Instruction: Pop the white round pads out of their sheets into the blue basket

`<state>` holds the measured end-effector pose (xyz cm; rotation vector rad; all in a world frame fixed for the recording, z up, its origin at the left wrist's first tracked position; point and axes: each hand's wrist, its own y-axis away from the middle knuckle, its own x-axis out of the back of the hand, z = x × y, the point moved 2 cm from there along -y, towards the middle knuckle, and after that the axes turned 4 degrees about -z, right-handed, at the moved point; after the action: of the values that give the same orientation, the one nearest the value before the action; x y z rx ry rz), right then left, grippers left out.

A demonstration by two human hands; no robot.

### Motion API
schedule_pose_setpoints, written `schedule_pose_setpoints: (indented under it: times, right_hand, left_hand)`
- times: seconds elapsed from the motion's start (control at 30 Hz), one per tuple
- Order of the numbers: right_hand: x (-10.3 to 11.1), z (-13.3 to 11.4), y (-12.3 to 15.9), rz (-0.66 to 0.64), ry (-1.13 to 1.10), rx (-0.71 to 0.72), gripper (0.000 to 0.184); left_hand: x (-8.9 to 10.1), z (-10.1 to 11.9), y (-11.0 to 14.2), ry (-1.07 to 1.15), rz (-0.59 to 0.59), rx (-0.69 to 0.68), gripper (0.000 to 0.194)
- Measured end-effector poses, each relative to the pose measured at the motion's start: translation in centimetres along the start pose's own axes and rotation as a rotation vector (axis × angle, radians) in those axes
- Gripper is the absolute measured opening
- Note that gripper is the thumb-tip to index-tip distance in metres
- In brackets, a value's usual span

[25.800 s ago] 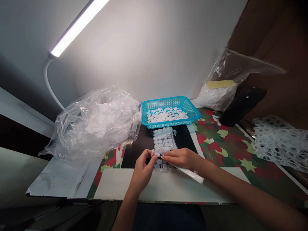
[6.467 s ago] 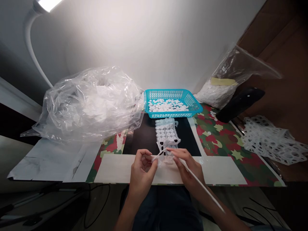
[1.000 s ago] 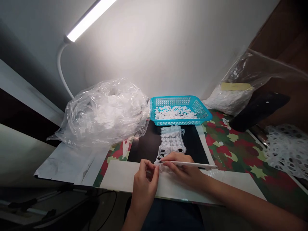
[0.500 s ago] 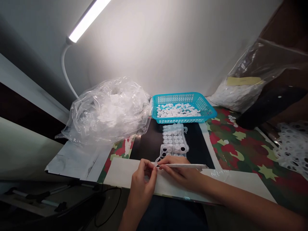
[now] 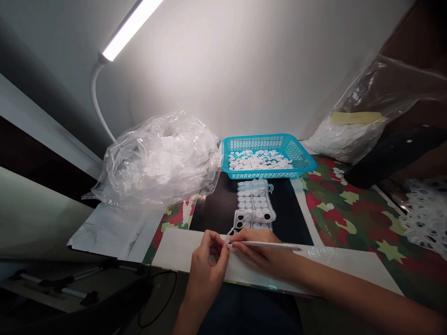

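The strip (image 5: 254,204) under my hands looks like soft, translucent white plastic, slightly glossy. The stick (image 5: 268,244) I hold is smooth, matt white. The basket (image 5: 300,156) is hard turquoise plastic mesh. The bag (image 5: 157,160) is thin, crinkled, shiny clear film. The counter (image 5: 335,214) wears a glossy camouflage-print covering.

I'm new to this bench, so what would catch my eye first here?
The bright lamp bar at upper left, then the blue basket of white discs at the table's back. In front, the hands meet: left hand pinching a white sheet of discs, right hand holding a thin white stick.
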<state>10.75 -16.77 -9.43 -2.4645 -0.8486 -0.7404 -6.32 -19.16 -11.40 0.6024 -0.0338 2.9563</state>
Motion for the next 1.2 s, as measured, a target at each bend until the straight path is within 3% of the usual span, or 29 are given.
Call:
schedule_pose_setpoints:
  times: [0.23,0.8,1.03,1.2]
  right_hand:
    - [-0.9,0.5,0.0,-0.004,0.094,0.087,0.027]
    - [-1.2,0.5,0.0,0.031,0.1,0.082,0.025]
    - [0.0,-0.2,0.0,0.034,-0.125,-0.007,0.026]
    - [-0.1,0.1,0.2,0.085,-0.153,-0.011,0.026]
  left_hand:
    - [0.2,-0.3,0.2,0.142,0.009,-0.017,0.012]
    - [0.2,-0.4,0.4,0.327,-0.005,-0.014,0.019]
    - [-0.1,-0.4,0.3,0.138,0.061,-0.014,0.013]
    - [-0.4,0.1,0.2,0.087,0.116,-0.009,0.014]
